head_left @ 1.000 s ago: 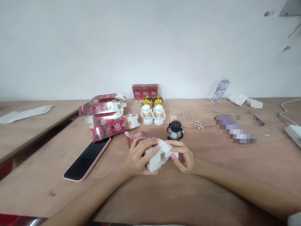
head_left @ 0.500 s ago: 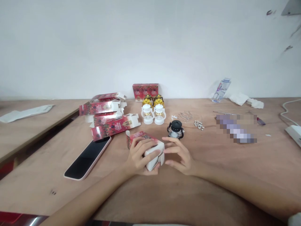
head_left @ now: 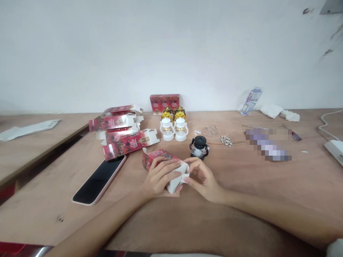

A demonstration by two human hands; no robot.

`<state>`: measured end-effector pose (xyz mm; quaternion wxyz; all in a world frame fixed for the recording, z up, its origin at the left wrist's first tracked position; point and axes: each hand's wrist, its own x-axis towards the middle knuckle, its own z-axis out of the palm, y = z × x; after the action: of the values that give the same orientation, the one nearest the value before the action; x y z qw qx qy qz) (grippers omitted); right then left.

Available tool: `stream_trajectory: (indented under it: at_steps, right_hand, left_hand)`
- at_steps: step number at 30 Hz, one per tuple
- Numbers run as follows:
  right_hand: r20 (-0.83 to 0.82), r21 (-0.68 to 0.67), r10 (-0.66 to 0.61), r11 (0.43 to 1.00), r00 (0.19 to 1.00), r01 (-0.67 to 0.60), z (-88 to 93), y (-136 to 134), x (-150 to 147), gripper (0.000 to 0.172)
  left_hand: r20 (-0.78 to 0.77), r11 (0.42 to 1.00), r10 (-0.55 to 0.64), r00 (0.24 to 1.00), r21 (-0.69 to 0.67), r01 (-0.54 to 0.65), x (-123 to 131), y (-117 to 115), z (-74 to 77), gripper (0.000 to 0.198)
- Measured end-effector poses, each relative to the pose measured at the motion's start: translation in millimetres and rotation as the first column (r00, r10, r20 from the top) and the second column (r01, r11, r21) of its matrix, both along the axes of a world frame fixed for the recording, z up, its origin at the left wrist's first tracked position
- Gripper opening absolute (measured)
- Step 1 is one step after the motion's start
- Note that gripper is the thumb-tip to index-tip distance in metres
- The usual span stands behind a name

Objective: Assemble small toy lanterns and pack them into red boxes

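Observation:
A red printed carton [head_left: 160,155] with a white end lies tilted in my left hand [head_left: 158,178], whose fingers wrap over its top and side. My right hand [head_left: 203,180] pinches a white flap at the carton's near right end between thumb and fingers. Just beyond my right hand stands a small black lantern [head_left: 199,147]. Farther back are two white lanterns, the left one [head_left: 167,129] beside the right one [head_left: 180,129], with gold lanterns [head_left: 179,114] behind them. The carton's inside is hidden from me.
Several flattened-looking red cartons [head_left: 131,144] lie at the left, above a phone [head_left: 99,182]. Three red boxes [head_left: 164,104] stand against the wall. Right of the lanterns are wire pieces [head_left: 210,132] and button cells [head_left: 225,141]. A bottle [head_left: 251,101] and tissues [head_left: 271,110] sit at the back right.
My right hand has moved in to the carton's end, its spread fingers closing on the white flap. My left hand keeps its hold on the carton.

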<state>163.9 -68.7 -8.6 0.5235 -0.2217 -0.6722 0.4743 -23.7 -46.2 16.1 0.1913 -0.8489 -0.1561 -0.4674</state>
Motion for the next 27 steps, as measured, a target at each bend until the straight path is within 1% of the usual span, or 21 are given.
stream_trajectory:
  at_steps: [6,9,12,16,20,23,27]
  right_hand:
    - [-0.012,-0.029,-0.043,0.999,0.999,0.042,-2.3,1,-2,0.017]
    - [-0.041,-0.079,-0.05,0.996,0.998,0.046,-5.3,2,-3,0.021]
    - [-0.091,-0.161,0.015,0.987,0.996,-0.029,-6.8,4,-5,0.031]
    - [-0.08,-0.231,0.142,0.96,0.987,-0.157,-5.5,6,-3,0.046]
    - [-0.089,-0.248,0.229,0.937,0.969,-0.244,-6.1,8,-1,0.05]
    - [-0.106,-0.261,0.254,0.926,0.961,-0.274,-7.5,9,-1,0.05]
    - [-0.117,-0.268,0.244,0.926,0.963,-0.267,-8.3,10,-2,0.053]
  left_hand:
    - [-0.023,0.999,0.019,1.0,0.042,-0.018,-1,0,-3.8,0.033]
    - [-0.034,0.999,0.015,0.999,0.053,-0.014,-2,1,-5.8,0.032]
    - [-0.03,0.998,-0.015,0.999,0.062,0.016,-4,2,-8.2,0.032]
    - [-0.047,0.995,-0.062,0.997,0.081,0.066,-6,3,-10.1,0.034]
    - [-0.071,0.99,-0.095,0.993,0.098,0.101,-6,1,-10.3,0.031]
    - [-0.088,0.988,-0.107,0.99,0.103,0.116,-5,-1,-11.3,0.029]
    - [-0.098,0.986,-0.12,0.988,0.105,0.13,-3,-2,-12.1,0.028]
